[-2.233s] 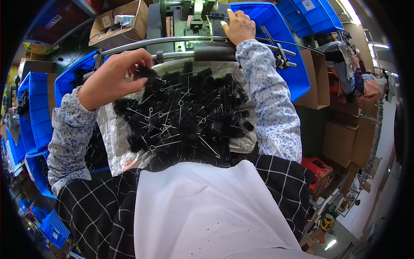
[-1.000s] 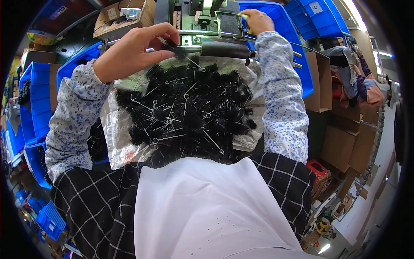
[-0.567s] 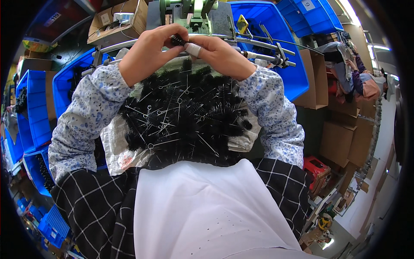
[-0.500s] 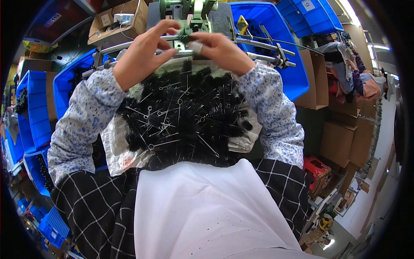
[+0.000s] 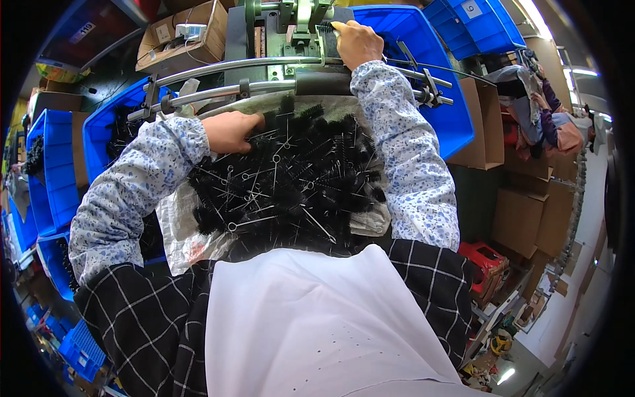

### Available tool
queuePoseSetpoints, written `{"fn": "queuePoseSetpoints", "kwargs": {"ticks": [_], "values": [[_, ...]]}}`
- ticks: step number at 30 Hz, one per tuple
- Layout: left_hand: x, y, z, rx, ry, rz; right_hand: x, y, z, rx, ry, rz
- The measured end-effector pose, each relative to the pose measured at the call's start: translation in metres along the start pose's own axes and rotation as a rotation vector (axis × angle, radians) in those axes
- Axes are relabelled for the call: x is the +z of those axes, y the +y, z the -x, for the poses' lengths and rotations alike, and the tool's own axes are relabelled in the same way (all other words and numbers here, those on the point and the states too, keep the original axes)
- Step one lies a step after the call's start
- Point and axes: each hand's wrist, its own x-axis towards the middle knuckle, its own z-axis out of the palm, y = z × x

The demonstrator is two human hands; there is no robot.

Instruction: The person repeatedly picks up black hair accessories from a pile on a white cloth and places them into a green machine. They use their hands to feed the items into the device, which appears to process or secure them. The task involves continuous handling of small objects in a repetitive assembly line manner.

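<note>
Right grip (image 5: 356,41) presses brush (image 5: 329,34) into machine (image 5: 284,30).

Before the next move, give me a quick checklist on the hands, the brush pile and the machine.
1. Left hand on the pile of black wire brushes: ok.
2. Left hand closed on a brush: cannot tell.
3. Right hand up at the green machine: ok.
4. Brush seated in the machine under the right hand: cannot tell.
5. Pile sits on the woven sack on the lap: ok.
6. Metal rails free of brushes: ok.
</note>
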Motion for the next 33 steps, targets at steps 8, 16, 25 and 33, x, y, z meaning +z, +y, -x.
{"fn": "queuePoseSetpoints", "kwargs": {"ticks": [8,16,25,33], "values": [[0.007,-0.004,-0.002,0.012,-0.017,-0.053,0.019,0.012,-0.005,-0.021,-0.009,-0.082],[-0.011,0.003,0.023,-0.090,0.079,0.014,0.012,0.017,0.007,0.073,-0.036,0.006],[-0.042,0.025,0.052,-0.078,0.238,0.096,0.027,0.008,0.010,0.025,0.121,-0.074],[-0.067,0.045,0.048,0.038,0.404,0.184,0.019,-0.025,-0.002,0.009,0.051,-0.060]]}}
